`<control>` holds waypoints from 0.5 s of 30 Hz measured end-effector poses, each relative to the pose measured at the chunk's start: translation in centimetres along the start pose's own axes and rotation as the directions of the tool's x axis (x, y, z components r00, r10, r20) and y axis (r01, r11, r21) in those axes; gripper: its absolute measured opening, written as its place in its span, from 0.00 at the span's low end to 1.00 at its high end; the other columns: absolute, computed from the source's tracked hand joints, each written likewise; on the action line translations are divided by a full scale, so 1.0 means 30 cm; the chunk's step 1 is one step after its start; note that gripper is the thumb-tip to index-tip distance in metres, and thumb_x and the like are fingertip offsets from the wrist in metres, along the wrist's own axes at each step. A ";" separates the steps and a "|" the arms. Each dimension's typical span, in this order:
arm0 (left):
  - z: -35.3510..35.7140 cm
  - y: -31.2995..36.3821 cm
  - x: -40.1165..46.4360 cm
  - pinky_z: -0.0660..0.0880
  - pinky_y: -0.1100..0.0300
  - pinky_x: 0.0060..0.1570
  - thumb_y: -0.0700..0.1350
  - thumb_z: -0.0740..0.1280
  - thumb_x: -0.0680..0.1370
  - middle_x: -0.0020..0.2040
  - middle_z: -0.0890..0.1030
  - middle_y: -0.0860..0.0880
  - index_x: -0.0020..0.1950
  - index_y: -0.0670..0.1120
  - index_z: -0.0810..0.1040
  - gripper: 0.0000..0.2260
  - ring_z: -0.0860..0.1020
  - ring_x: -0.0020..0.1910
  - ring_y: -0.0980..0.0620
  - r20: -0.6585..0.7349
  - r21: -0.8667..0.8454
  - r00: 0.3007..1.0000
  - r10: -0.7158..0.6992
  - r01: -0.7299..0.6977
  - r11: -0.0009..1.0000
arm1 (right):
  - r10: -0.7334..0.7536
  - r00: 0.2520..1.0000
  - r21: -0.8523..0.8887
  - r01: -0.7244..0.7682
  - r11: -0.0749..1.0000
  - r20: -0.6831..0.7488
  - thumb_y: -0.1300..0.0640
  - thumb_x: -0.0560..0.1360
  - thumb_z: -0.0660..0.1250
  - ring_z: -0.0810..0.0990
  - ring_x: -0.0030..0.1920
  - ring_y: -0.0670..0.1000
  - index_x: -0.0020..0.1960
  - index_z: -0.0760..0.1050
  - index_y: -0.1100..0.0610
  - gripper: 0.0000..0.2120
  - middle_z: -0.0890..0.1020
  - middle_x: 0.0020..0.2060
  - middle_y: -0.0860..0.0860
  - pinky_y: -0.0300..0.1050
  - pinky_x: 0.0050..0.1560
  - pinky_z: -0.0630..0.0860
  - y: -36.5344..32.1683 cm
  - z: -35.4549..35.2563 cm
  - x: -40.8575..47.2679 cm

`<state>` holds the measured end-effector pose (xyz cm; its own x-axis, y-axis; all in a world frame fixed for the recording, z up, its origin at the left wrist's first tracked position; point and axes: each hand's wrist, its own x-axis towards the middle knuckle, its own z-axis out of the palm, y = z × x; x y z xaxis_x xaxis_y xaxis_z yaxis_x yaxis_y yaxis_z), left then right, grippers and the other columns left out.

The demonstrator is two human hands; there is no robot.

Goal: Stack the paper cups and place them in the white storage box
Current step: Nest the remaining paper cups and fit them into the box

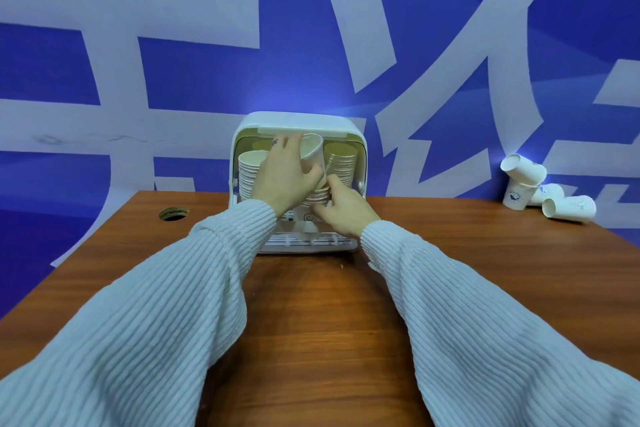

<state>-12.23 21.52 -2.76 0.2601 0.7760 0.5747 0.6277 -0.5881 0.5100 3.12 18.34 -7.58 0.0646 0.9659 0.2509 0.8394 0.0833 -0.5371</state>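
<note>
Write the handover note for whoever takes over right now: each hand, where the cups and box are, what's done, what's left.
Left hand: gripping the top cup of a stack inside the white storage box.
Right hand: steadying that stack's lower cups.
Box: at the table's far edge, front open, with more cup stacks left and right inside.
Done: several stacks stored.
Left: seat this stack, then gather, stack and store the loose cups at the table's far right.

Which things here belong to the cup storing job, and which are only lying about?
Job: white storage box, cup stacks inside, cup stack held by left hand and right hand, loose cups.
Lying about: table hole.
</note>
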 end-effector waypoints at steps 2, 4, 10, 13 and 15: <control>0.010 -0.005 0.005 0.69 0.48 0.66 0.49 0.66 0.79 0.71 0.70 0.41 0.79 0.45 0.64 0.30 0.71 0.69 0.42 0.025 -0.007 0.999 -0.032 0.033 0.999 | 0.012 0.999 0.063 -0.010 0.998 -0.039 0.42 0.74 0.68 0.83 0.45 0.50 0.59 0.65 0.47 0.20 0.84 0.47 0.46 0.58 0.52 0.81 0.011 0.015 0.004; 0.015 -0.009 0.012 0.69 0.48 0.66 0.49 0.67 0.78 0.70 0.71 0.41 0.80 0.45 0.63 0.31 0.71 0.69 0.42 0.025 -0.027 0.998 -0.050 0.051 0.998 | 0.013 0.997 0.137 -0.002 0.991 -0.074 0.41 0.73 0.71 0.84 0.49 0.50 0.65 0.62 0.46 0.27 0.84 0.52 0.45 0.58 0.53 0.82 0.016 0.018 0.003; 0.025 -0.007 0.016 0.73 0.48 0.58 0.51 0.66 0.76 0.68 0.72 0.41 0.78 0.45 0.65 0.31 0.74 0.64 0.40 -0.030 0.087 0.999 -0.024 0.027 0.996 | 0.027 0.999 0.194 -0.018 0.981 -0.045 0.42 0.72 0.76 0.85 0.55 0.51 0.81 0.34 0.39 0.57 0.79 0.70 0.45 0.57 0.61 0.80 0.017 0.008 0.003; 0.024 -0.022 0.006 0.76 0.45 0.56 0.54 0.66 0.75 0.68 0.72 0.41 0.77 0.45 0.67 0.32 0.75 0.62 0.39 0.008 0.217 0.999 0.049 -0.050 0.975 | 0.027 0.999 0.198 -0.017 0.980 -0.046 0.41 0.70 0.73 0.85 0.55 0.52 0.80 0.34 0.36 0.56 0.78 0.70 0.44 0.63 0.59 0.80 0.010 0.010 -0.001; 0.025 -0.026 -0.002 0.76 0.45 0.53 0.56 0.65 0.75 0.68 0.72 0.43 0.77 0.47 0.67 0.31 0.75 0.62 0.40 0.049 0.294 0.995 0.088 -0.098 0.951 | 0.039 0.998 0.169 -0.030 0.985 -0.049 0.43 0.71 0.72 0.85 0.51 0.52 0.80 0.34 0.36 0.54 0.81 0.66 0.46 0.63 0.58 0.80 0.003 0.012 -0.005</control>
<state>-12.18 22.08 -3.68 0.3500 0.7315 0.5851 0.7867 -0.5686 0.2403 2.98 18.28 -7.97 0.1236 0.9553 0.2686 0.7339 0.0942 -0.6727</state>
